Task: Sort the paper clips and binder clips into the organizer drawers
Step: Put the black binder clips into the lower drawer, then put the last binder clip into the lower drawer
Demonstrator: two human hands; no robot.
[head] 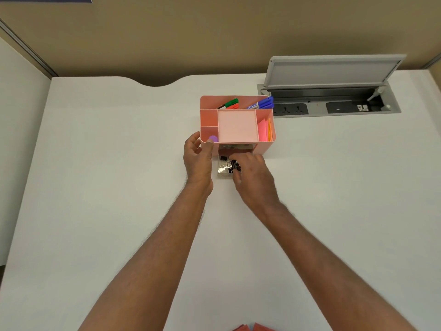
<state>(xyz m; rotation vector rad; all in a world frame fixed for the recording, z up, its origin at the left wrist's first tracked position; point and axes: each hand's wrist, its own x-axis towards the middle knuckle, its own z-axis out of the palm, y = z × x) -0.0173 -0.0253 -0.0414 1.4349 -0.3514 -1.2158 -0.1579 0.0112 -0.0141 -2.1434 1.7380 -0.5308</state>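
One marking is partly legible: white letters on the barrel of the blue marker (261, 105), lying in the far compartment of the pink organizer (267, 149), appear upside down as "DOMS". A small label (362, 107) in the desk socket box (391, 108) is too small to read.

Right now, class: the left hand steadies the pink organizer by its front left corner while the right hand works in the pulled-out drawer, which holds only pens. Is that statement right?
Not quite. The head view shows the drawer holding black binder clips and silver clips, not pens; the markers sit in the organizer's back compartment. The left hand does steady the corner, and the right hand works in the drawer.
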